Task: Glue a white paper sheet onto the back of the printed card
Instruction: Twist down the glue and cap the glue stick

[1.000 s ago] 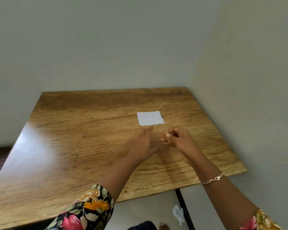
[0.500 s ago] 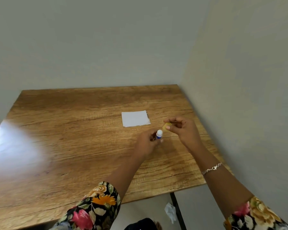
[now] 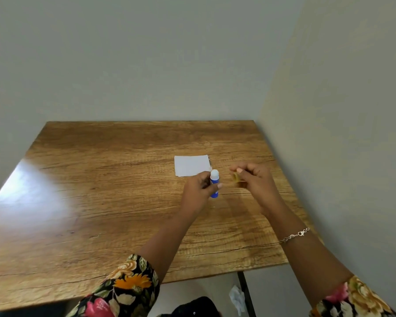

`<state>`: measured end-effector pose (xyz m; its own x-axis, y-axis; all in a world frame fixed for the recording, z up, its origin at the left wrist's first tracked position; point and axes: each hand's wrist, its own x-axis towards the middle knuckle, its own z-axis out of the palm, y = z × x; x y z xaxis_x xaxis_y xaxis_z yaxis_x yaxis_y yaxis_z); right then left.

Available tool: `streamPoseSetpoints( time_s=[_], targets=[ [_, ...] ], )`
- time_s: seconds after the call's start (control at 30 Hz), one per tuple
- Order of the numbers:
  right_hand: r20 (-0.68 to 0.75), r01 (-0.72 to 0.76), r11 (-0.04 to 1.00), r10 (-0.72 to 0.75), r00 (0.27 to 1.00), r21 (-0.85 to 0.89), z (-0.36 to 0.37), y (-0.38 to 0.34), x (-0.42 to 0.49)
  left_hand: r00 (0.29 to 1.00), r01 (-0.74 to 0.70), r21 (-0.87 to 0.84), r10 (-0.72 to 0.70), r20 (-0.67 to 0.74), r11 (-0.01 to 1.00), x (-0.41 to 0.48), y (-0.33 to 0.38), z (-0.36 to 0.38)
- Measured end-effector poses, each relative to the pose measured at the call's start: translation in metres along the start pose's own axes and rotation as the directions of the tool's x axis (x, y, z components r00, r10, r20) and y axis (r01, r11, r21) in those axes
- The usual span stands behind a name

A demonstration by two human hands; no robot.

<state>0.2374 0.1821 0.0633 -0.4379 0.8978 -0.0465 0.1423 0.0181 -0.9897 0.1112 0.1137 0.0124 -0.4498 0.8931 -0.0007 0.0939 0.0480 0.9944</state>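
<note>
A small white rectangle, the card or paper (image 3: 191,165), lies flat on the wooden table (image 3: 101,191), right of centre. Whether this is the paper sheet or the card's blank back I cannot tell. Just in front of it my left hand (image 3: 198,193) grips a blue glue stick (image 3: 214,183) upright, its white tip uncovered. To the right, my right hand (image 3: 255,183) pinches a small yellow cap (image 3: 236,177) a short way from the stick.
Walls close off the table at the back and along the right side. A black table leg (image 3: 245,291) and a crumpled white scrap (image 3: 237,297) show below the front edge. Glare brightens the table's left part.
The hands were joined low over the table. Since then the yellow cap has come off the glue stick, and my right hand has drawn away to the right with it.
</note>
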Motion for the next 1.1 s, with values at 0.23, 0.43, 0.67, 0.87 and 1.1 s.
streamPoseSetpoints(
  time_s=[0.23,0.43,0.67,0.87,1.1],
  targets=[
    [0.209,-0.515,0.707,0.478,0.853,0.485,0.016,0.015,-0.004,0.993,-0.084,-0.043,0.080,-0.085,0.996,0.000,0.018,-0.017],
    [0.336,-0.321,0.939,0.266,0.904,0.122,0.031,0.017,-0.008,0.996,-0.087,-0.124,0.082,-0.040,0.988,0.002,0.035,-0.030],
    [0.365,-0.030,1.000,0.024,0.931,0.010,0.038,0.007,-0.007,0.991,-0.093,-0.137,0.104,0.081,0.986,0.000,0.051,-0.044],
    [0.305,0.074,0.995,-0.049,0.951,-0.070,0.042,0.000,-0.009,0.993,-0.107,-0.173,0.114,0.036,0.979,-0.006,0.055,-0.046],
    [0.113,0.170,0.972,-0.153,0.982,-0.163,0.059,-0.004,-0.017,0.992,-0.107,-0.214,0.089,-0.091,0.971,-0.011,0.057,-0.046]
  ],
)
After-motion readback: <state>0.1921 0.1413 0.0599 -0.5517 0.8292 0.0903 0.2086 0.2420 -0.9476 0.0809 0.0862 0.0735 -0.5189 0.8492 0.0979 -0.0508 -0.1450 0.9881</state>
